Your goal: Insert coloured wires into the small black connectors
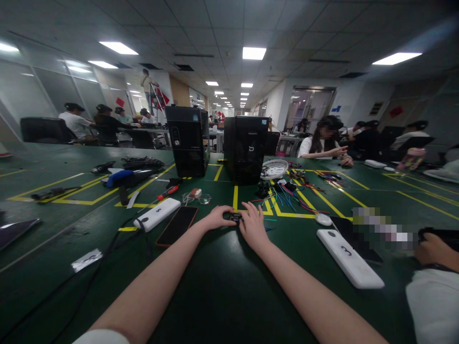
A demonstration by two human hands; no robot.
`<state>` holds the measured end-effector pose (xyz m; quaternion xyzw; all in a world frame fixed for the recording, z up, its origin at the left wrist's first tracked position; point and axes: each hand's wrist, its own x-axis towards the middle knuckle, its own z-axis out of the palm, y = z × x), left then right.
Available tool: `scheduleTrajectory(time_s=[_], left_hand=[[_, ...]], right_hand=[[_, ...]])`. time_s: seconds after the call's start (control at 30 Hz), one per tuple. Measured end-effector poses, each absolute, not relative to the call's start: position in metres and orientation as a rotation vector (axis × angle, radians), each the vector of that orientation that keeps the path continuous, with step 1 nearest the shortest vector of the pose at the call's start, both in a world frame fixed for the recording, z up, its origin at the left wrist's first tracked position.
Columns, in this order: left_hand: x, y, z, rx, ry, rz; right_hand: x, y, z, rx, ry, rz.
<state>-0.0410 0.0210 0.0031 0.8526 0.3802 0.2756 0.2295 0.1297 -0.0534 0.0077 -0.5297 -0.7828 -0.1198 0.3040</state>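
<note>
Over the green table, my two hands meet around a small dark part point(235, 218), which looks like a connector or little block; its exact kind is too small to make out. My left hand point(218, 218) grips its left side between thumb and fingers. From the right, my right hand point(254, 225) has its fingers curled onto the same part. A thin green wire point(270, 220) lies just beyond my right hand. Close to my left wrist is a dark-screened phone point(178, 225). Behind my hands stand two black computer towers, the left one point(188, 143) and the right one point(246, 150).
A white power bank point(158, 214), red screwdriver point(168, 192) and glasses point(204, 198) lie left. To the right are coloured wires point(287, 196), a white basket point(274, 168) and another power bank point(349, 258). A co-worker's hand point(435, 248) is at the right edge.
</note>
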Motion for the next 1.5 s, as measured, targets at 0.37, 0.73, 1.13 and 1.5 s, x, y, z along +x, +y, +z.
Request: scheduleTrajectory(time_s=[0.37, 0.73, 1.13, 1.5], left_hand=[[-0.039, 0.025, -0.002, 2.338, 1.065, 0.765], [-0.037, 0.025, 0.000, 2.364, 1.036, 0.752], [-0.038, 0.022, 0.001, 2.329, 1.098, 0.771], [-0.036, 0.025, -0.005, 2.283, 1.226, 0.794]], right_hand=[[0.120, -0.040, 0.003, -1.351, -2.074, -0.306], [0.119, -0.041, 0.002, -1.380, -2.078, -0.334], [0.129, -0.045, 0.012, -1.334, -1.890, -0.203], [0.131, -0.044, 0.002, -1.201, -2.299, -0.014]])
